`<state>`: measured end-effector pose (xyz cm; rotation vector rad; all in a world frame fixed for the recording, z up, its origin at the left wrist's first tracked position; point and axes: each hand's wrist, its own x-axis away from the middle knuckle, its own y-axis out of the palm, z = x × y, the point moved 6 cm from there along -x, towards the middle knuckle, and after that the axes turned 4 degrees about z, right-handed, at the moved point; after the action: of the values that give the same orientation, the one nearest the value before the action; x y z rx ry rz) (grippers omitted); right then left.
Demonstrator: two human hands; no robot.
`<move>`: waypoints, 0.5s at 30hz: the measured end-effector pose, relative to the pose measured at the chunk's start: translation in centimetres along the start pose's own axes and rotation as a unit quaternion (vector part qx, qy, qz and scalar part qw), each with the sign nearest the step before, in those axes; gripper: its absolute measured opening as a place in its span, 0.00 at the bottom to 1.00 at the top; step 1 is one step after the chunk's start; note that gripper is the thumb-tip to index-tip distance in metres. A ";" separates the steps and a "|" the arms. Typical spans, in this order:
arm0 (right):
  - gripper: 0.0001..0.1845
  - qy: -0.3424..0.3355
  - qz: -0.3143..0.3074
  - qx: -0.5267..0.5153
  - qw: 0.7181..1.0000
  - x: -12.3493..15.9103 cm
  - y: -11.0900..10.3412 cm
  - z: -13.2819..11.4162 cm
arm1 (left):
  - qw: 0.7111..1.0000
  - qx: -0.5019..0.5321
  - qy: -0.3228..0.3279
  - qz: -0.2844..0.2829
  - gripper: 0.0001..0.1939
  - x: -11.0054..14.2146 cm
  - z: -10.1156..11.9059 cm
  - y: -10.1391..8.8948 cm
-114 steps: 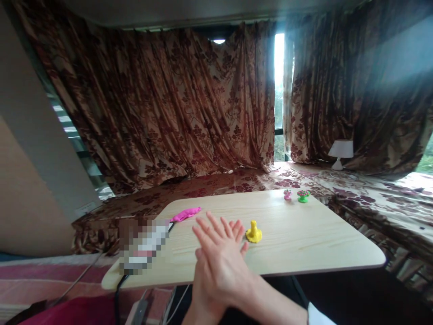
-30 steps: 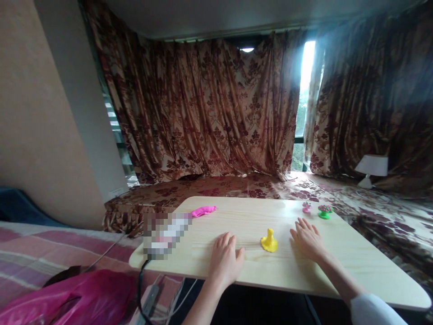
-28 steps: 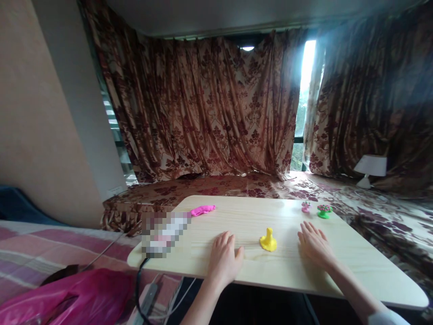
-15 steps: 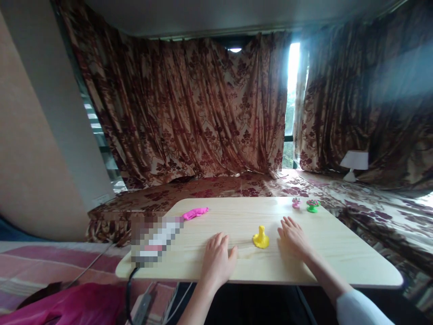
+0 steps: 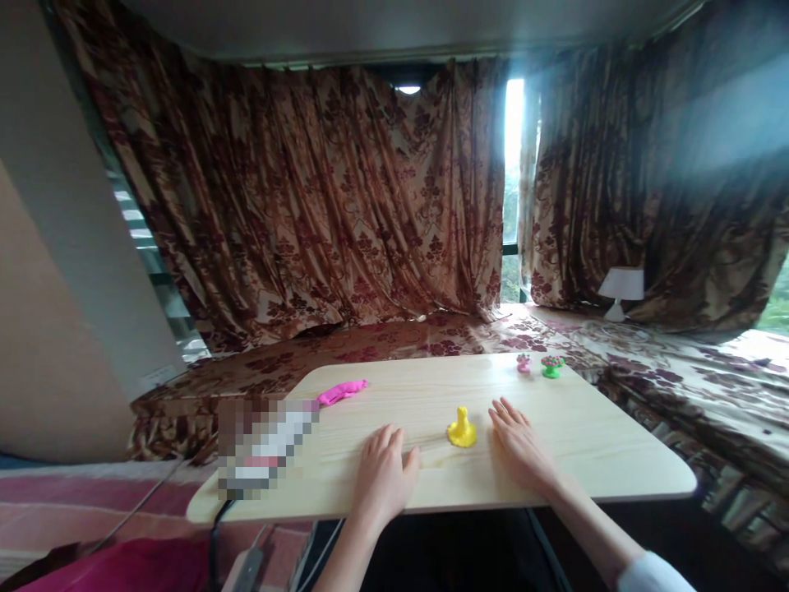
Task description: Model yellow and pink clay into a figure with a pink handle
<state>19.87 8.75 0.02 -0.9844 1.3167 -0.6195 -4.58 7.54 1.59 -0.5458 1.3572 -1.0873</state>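
My left hand (image 5: pixel 387 472) rests palm down on the pale wooden table (image 5: pixel 431 386), its fingers stretched out and its thumb apart. On the other side, my right hand (image 5: pixel 521 441) lies flat too, fingers extended. Between them stands a yellow clay-like piece (image 5: pixel 462 429) with a wide base and a narrow upright stem; neither hand touches it, and the right is nearer. Farther back on the right sit a small pink piece (image 5: pixel 523 363) and a green-stemmed piece (image 5: pixel 552 367) with a dotted, mushroom-like top. A bright pink elongated lump (image 5: pixel 343 392) lies at the back left.
A blurred-out flat object (image 5: pixel 271 448) with a black cable lies on the table's left side. Beyond the table are a cloth-covered ledge (image 5: pixel 419 335), patterned curtains (image 5: pixel 345 205) and a white lamp (image 5: pixel 622 284). Striped bedding (image 5: pixel 123 510) is at the left.
The whole view has shifted, so the table and the things on it appear slightly farther left. Both hands stay flat on the table and the yellow piece stays between them.
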 end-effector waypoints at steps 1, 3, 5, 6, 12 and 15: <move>0.20 0.019 0.007 0.004 1.000 -1.6 0.1 0.5 | 1.000 -0.002 0.003 0.001 0.23 0.0 0.0 0.0; 0.19 0.054 0.020 0.016 0.998 -4.1 0.1 2.1 | 1.000 -0.005 0.006 0.005 0.23 -0.1 0.0 -0.1; 0.18 0.079 0.028 0.030 0.996 -5.0 0.0 3.9 | 1.000 -0.006 0.005 0.009 0.23 -0.1 -0.1 -0.1; 0.18 0.087 0.030 0.037 0.995 -4.6 -0.2 4.7 | 1.000 -0.006 0.003 0.010 0.23 -0.1 -0.2 0.0; 0.19 0.068 0.018 0.054 0.996 2.6 -1.2 4.6 | 1.000 -0.005 -0.004 0.008 0.23 0.0 -0.4 0.4; 0.20 0.038 0.009 0.048 0.998 3.8 -1.2 2.0 | 1.000 -0.008 -0.001 0.008 0.23 -0.1 -0.2 0.4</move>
<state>22.73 5.45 -0.94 -0.8772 1.3483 -0.7065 -4.62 7.86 1.26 -0.5478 1.3669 -1.0633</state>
